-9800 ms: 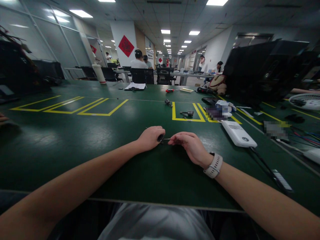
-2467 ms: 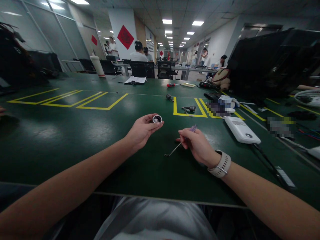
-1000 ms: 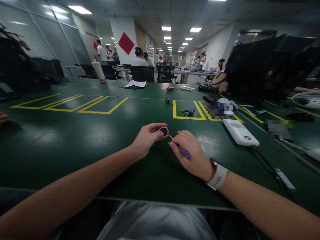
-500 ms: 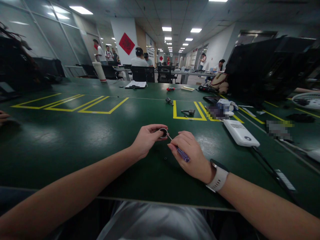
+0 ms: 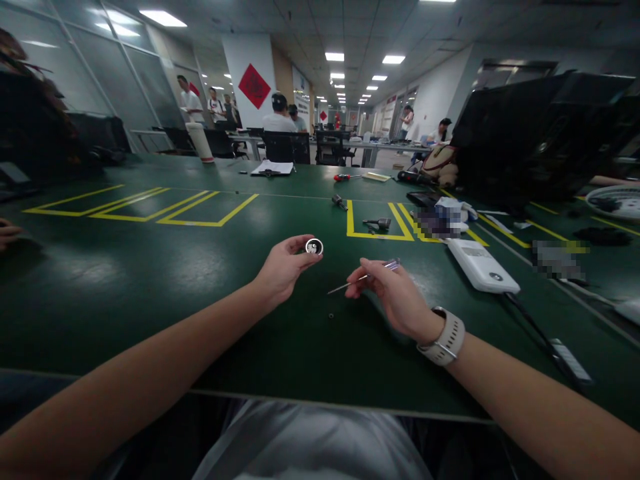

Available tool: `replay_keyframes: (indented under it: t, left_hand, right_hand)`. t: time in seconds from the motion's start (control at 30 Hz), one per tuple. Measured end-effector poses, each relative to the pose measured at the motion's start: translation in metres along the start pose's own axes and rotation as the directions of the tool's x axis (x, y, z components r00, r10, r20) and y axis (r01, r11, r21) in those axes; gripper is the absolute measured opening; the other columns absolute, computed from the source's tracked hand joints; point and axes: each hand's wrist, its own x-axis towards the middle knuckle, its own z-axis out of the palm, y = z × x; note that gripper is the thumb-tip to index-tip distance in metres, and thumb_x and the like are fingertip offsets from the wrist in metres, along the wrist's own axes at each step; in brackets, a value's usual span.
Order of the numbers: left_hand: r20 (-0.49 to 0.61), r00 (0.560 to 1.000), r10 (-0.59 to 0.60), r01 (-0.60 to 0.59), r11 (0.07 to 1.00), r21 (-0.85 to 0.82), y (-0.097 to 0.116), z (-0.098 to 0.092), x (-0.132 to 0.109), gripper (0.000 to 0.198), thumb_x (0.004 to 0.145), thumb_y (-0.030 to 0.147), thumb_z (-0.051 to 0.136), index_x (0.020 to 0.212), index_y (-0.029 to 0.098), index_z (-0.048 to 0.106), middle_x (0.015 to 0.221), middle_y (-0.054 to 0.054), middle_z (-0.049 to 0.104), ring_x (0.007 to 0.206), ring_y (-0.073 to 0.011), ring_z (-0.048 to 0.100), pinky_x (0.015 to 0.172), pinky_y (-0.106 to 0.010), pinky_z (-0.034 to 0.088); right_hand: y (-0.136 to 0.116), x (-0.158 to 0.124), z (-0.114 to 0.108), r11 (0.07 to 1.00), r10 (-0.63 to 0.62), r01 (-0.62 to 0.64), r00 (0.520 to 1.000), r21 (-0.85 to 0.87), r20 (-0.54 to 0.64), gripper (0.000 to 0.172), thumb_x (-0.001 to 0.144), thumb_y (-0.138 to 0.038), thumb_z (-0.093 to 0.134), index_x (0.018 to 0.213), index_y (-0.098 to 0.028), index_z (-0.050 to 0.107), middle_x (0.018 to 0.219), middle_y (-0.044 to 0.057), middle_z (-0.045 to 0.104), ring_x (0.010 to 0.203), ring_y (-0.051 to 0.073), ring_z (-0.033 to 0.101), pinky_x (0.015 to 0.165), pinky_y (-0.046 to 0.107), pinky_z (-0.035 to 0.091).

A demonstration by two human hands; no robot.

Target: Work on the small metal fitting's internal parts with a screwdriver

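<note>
My left hand (image 5: 284, 268) is closed around a small round metal cup-like part (image 5: 314, 247), its hollow end facing me with some metal fitting inside. My right hand (image 5: 387, 287) grips a screwdriver (image 5: 345, 287) with a purple see-through handle and a thin shaft. The shaft's tip points left, apart from the round part. Below the tip, a tiny dark nut-like piece (image 5: 331, 316) lies on the green table (image 5: 280, 363). Farther off, a dark metal drill-chuck-like part (image 5: 381, 223) lies inside a yellow tape frame, and a similar dark part (image 5: 339, 202) rests just left of that frame.
On the right lie a white power bank (image 5: 483, 267) with a black cable and a cloth bundle (image 5: 453, 213). A red screwdriver (image 5: 343, 178), a clipboard (image 5: 273, 168) and a white bottle (image 5: 200, 143) stand toward the back. Another person's hand (image 5: 7, 232) rests at the left edge.
The screwdriver has come away from the round part and my right hand has turned, moving right. My left hand has moved up and left, tilting the part's hollow end toward me.
</note>
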Motion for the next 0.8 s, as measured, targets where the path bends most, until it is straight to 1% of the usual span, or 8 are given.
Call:
replay_keyframes:
  t: [0.07,0.13,0.37,0.53,0.6,0.67,0.73,0.8]
  left_hand:
    - [0.01,1.0,-0.01,0.011,0.999,-0.049,0.003,0.001,0.0,0.031,0.065,-0.006,0.063,0.091,0.01,0.06,0.089,-0.006,0.065,0.082,-0.0135,0.064,0.081,-0.026,0.052]
    - [0.036,0.999,-0.013,0.017,0.994,-0.104,0.005,0.002,-0.001,0.025,0.069,-0.005,0.06,0.09,0.009,0.06,0.088,-0.006,0.065,0.081,-0.0139,0.065,0.08,-0.026,0.053]
    - [0.11,0.994,-0.024,0.043,0.983,-0.177,0.009,0.002,-0.003,0.01,0.08,0.005,0.054,0.087,0.009,0.061,0.086,-0.008,0.066,0.076,-0.0152,0.066,0.076,-0.028,0.054]
    - [0.101,0.994,-0.038,0.062,0.968,-0.244,0.009,0.003,-0.003,0.012,0.081,0.004,0.051,0.085,0.008,0.062,0.086,-0.009,0.066,0.078,-0.0163,0.066,0.081,-0.032,0.054]
    - [0.099,0.994,-0.043,0.068,0.963,-0.259,0.009,0.004,-0.003,0.014,0.08,0.002,0.05,0.084,0.008,0.062,0.086,-0.009,0.066,0.08,-0.0166,0.066,0.081,-0.031,0.054]
    - [0.104,0.993,-0.047,0.072,0.965,-0.252,0.007,0.004,-0.003,0.016,0.077,-0.001,0.051,0.084,0.008,0.062,0.084,-0.008,0.066,0.081,-0.0163,0.065,0.082,-0.03,0.053]
    - [0.117,0.992,-0.044,0.07,0.972,-0.224,0.006,0.004,-0.003,0.019,0.073,-0.005,0.053,0.084,0.008,0.063,0.083,-0.007,0.066,0.082,-0.0157,0.065,0.082,-0.029,0.053]
    - [0.122,0.992,-0.04,0.062,0.981,-0.183,0.004,0.004,-0.004,0.023,0.07,-0.006,0.055,0.086,0.008,0.063,0.084,-0.007,0.067,0.082,-0.0157,0.065,0.082,-0.028,0.053]
  right_hand:
    - [0.001,0.003,-0.001,0.995,0.102,-0.102,0.995,0.013,0.012,0.032,0.08,-0.039,0.054,0.063,-0.013,0.063,0.052,0.003,0.061,0.052,0.014,0.058,0.056,0.027,0.044]
    - [0.002,0.004,-0.001,0.991,0.131,-0.131,0.991,-0.012,0.006,0.032,0.079,-0.037,0.054,0.06,-0.013,0.062,0.048,0.002,0.059,0.048,0.013,0.056,0.052,0.026,0.042]
    - [0.001,0.002,0.002,0.984,0.14,-0.139,0.99,-0.109,0.002,0.029,0.079,-0.031,0.051,0.056,-0.015,0.058,0.047,0.0,0.056,0.046,0.011,0.054,0.049,0.024,0.04]
    - [0.0,-0.001,0.005,0.942,0.087,-0.07,0.995,-0.329,0.04,0.029,0.083,-0.033,0.047,0.062,-0.015,0.057,0.05,0.0,0.057,0.048,0.012,0.056,0.051,0.024,0.043]
    - [-0.001,-0.005,0.008,0.885,0.042,-0.008,0.997,-0.465,0.062,0.03,0.085,-0.033,0.044,0.064,-0.016,0.057,0.051,0.001,0.057,0.049,0.013,0.056,0.051,0.025,0.043]
    - [-0.001,-0.009,0.011,0.786,-0.082,0.13,0.991,-0.604,0.107,0.031,0.086,-0.03,0.042,0.061,-0.017,0.056,0.052,0.001,0.057,0.051,0.013,0.055,0.056,0.027,0.045]
    - [0.001,-0.013,0.014,0.643,-0.262,0.325,0.944,-0.693,0.199,0.031,0.086,-0.024,0.042,0.058,-0.018,0.054,0.054,0.001,0.058,0.055,0.014,0.056,0.07,0.032,0.048]
    - [0.004,-0.014,0.015,0.495,-0.41,0.484,0.862,-0.722,0.296,0.028,0.084,-0.018,0.044,0.058,-0.019,0.052,0.056,0.001,0.059,0.058,0.014,0.057,0.085,0.037,0.045]
